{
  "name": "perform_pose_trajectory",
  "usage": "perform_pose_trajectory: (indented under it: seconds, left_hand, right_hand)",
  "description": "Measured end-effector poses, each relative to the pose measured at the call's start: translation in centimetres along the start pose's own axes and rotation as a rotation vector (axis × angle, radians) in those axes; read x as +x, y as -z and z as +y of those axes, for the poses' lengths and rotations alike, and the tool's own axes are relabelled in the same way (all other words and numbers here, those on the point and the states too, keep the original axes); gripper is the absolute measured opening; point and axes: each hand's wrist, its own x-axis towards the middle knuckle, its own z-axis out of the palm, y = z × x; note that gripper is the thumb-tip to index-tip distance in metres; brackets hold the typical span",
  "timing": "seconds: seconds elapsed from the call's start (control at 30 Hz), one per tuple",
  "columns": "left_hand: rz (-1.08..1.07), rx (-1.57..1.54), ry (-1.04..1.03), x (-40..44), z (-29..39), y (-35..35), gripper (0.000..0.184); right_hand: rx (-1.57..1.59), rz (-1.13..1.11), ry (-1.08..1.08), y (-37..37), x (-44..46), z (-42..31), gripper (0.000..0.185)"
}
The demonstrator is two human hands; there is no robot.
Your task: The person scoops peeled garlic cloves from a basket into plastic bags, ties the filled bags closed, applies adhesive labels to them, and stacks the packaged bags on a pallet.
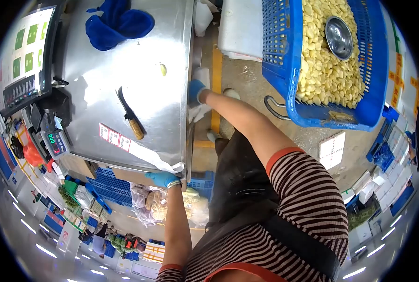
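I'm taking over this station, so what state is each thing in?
Monitor: screen lit
Scale: display lit
Knife: lying down, blade bare
Blue cloth: crumpled
Label strip: stretched out
Blue basket: loaded with pale pieces
Metal bowl: resting on the pieces
Left hand: gloved, grip unclear
Right hand: gloved, grip unclear

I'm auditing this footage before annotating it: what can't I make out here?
All in the head view:
- Right hand: palm and any grip, hidden by the back of the hand.
- Labels: print too small.
- Screen: small text too blurred.
- Blue crate: far end, cut off by the top edge.
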Motion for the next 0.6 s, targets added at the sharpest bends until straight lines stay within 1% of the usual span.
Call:
perform_pose_trajectory:
  seconds: [0.03, 0.1, 0.13, 0.2, 0.23, 0.27, 0.3, 0.33, 0.37, 0.43, 0.47, 0.5, 0.53, 0.57, 0.6]
  left_hand:
    - [-0.129, 0.016, 0.190, 0.6, 0.3, 0.5, 0.057]
    - [-0.127, 0.139, 0.065, 1.1, -0.7, 0.4, 0.046]
    - [-0.128, 0.201, -0.002, 1.1, -0.9, 0.5, 0.041]
    - [-0.139, 0.170, 0.014, 0.9, -0.7, 0.4, 0.041]
    - [-0.144, 0.154, 0.022, 0.8, -0.7, 0.3, 0.040]
    - [-0.114, 0.116, 0.007, 1.1, -1.8, 0.0, 0.041]
    - [-0.084, 0.078, -0.009, 2.1, -4.1, -0.9, 0.043]
    - [-0.054, 0.033, -0.028, 2.1, -3.8, -1.1, 0.044]
    - [-0.077, 0.013, 0.042, 2.0, -3.5, -1.2, 0.048]
    - [-0.132, -0.014, 0.168, 0.3, 1.0, 0.9, 0.058]
    - [-0.136, -0.022, 0.173, 0.1, 1.4, 1.0, 0.063]
    - [-0.142, -0.029, 0.183, -0.1, 1.5, 1.0, 0.067]
    - [-0.143, -0.038, 0.205, -0.2, 1.4, 1.0, 0.072]
    - [-0.156, -0.163, 0.271, -0.3, 1.5, 1.1, 0.073]
    - [-0.159, -0.148, 0.254, -0.3, 1.7, 1.2, 0.073]
  right_hand:
    - [0.010, -0.076, -0.032, 0.6, -1.3, -0.2, 0.029]
    - [0.035, -0.232, -0.098, 1.2, -4.1, -0.7, 0.038]
    - [0.083, -0.157, -0.103, 0.4, -5.6, -0.7, 0.039]
    - [0.173, 0.000, -0.113, -1.2, -8.0, -0.7, 0.040]
    - [0.236, 0.018, -0.134, -2.1, -8.5, -1.0, 0.038]
    - [0.278, 0.022, -0.175, -3.1, -9.1, -1.4, 0.041]
    - [0.321, 0.028, -0.216, -2.5, -10.3, -2.6, 0.043]
    - [0.361, 0.041, -0.256, -2.2, -10.8, -2.9, 0.045]
    - [0.331, 0.020, -0.206, -4.0, -9.8, -2.0, 0.037]
    - [0.428, 0.060, -0.295, -6.8, -5.2, 1.9, 0.033]
    - [0.484, 0.075, -0.345, -7.1, -3.4, 3.4, 0.033]
    - [0.631, 0.273, -0.481, -3.9, -3.3, 3.9, 0.034]
    - [0.769, 0.468, -0.608, 1.6, -3.6, 3.9, 0.037]
    - [0.998, 0.720, -0.756, 5.8, -3.2, 3.8, 0.036]
    - [0.770, 1.096, -0.736, 7.0, -1.1, 5.4, 0.032]
